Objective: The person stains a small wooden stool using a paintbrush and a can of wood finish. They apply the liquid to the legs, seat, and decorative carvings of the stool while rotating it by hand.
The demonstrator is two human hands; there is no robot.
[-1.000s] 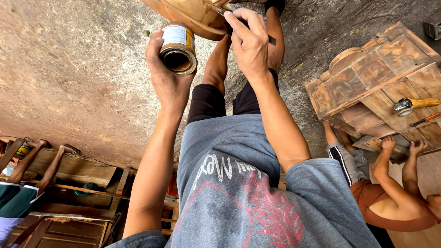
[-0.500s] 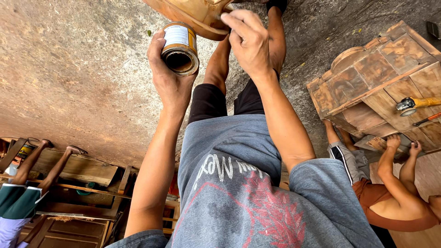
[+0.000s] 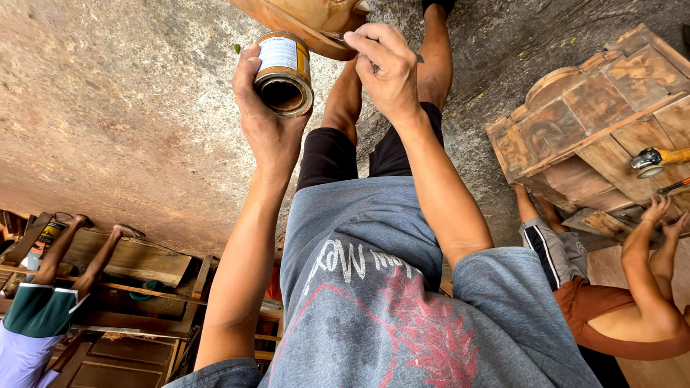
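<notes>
Here the left hand (image 3: 269, 122) grips a small open tin can (image 3: 284, 72), fingers wrapped around its side, mouth facing the camera; the inside looks dark and I cannot tell how full it is. The right hand (image 3: 388, 68) has its fingers pressed together, pinching a thin dark handle (image 3: 418, 59), probably a brush; the tip is hidden behind the hand. Both hands sit just beside the curved wooden piece (image 3: 309, 21) at the top edge of the view, the right one touching or nearly touching it.

Progress, as a judgement: the visible wood surface shows a warm glossy tone, so some coating seems applied. Most of the piece lies out of frame, so what remains cannot be read.

Room: the bare concrete floor (image 3: 122, 122) on the left is open. On the right stands a carved wooden cabinet (image 3: 589, 129) with a yellow power tool (image 3: 658, 158) on it; another person's hands (image 3: 665, 215) work there, well apart. A third person's legs (image 3: 79, 244) lie at lower left by stacked wooden frames (image 3: 136, 262).
</notes>
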